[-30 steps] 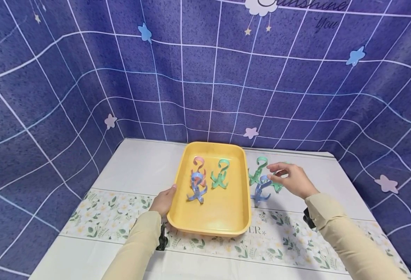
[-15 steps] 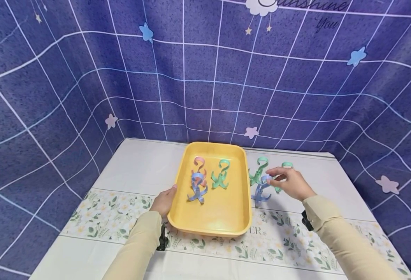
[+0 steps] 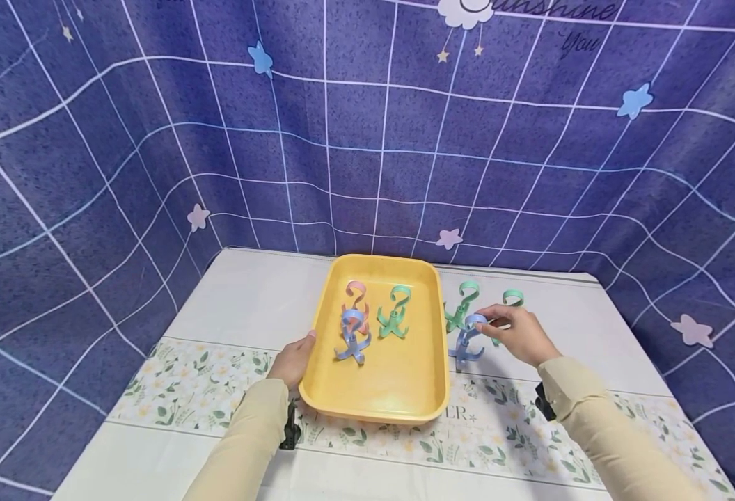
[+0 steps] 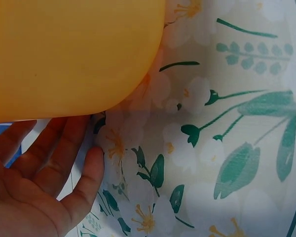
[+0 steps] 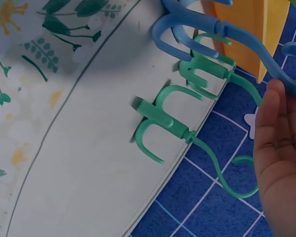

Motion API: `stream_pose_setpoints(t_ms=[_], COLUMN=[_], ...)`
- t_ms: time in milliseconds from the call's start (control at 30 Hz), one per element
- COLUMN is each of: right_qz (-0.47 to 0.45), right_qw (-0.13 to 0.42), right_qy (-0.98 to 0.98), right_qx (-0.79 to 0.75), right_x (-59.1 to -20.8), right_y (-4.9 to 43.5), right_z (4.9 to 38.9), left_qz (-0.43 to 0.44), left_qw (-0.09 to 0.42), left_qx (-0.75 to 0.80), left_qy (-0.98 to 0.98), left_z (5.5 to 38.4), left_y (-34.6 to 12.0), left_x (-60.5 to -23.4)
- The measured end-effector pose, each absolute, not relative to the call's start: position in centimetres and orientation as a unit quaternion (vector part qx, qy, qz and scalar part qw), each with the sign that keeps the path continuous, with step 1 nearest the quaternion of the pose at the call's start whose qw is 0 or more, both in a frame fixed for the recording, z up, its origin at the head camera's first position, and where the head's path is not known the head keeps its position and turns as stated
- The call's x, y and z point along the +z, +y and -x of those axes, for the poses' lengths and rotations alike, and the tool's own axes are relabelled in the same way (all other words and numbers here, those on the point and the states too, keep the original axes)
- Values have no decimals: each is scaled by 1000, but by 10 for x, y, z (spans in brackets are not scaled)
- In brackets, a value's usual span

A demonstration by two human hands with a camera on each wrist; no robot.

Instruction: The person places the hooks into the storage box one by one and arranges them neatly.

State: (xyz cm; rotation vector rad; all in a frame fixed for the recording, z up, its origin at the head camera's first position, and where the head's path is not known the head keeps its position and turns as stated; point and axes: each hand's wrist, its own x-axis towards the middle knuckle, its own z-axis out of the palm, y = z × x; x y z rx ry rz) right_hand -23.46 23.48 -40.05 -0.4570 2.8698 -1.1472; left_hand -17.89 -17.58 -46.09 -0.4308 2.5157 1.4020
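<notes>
My right hand point(image 3: 520, 335) pinches the curved top of a blue multi-prong hanger point(image 3: 465, 346) just right of the yellow tray point(image 3: 374, 416). The right wrist view shows thumb and fingers at the hook of this blue hanger point(image 5: 251, 42), its prongs pointing away from the palm. My left hand point(image 3: 292, 360) holds the tray's left side, thumb at the rim. In the left wrist view, the fingertips of the left hand point(image 4: 37, 182) disappear behind the tray wall point(image 4: 79, 64). Inside the tray lie a pink hanger point(image 3: 355, 289), a green hanger point(image 3: 392, 321) and another blue hanger point(image 3: 352, 348).
Two more green hangers lie right of the tray: one green hanger point(image 3: 458, 316) close behind the blue one, the other green hanger point(image 3: 514, 296) partly hidden by my right hand. A blue gridded curtain point(image 3: 380, 174) rises behind the white, flower-banded table cover point(image 3: 261, 278).
My right hand has come left and slightly down onto the blue hanger's hook and closed on it. The green hanger behind that hand shows more. My left hand and the tray stay put.
</notes>
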Motion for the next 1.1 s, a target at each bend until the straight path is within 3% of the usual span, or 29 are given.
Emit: stream_pose_setpoints(t_ms=[433,1100], right_qz=[151,184], right_qw=[-10,-42], right_qy=[917,918], right_qx=[-369,-348], right_x=[-400,-356], right_y=[236,242], right_z=[232,232], left_qz=[145,161], left_qw=[114,127], left_qx=[481,482], left_qy=[857,852], left_z=[178,177], left_y=[-177,-175], left_x=[-461,-455])
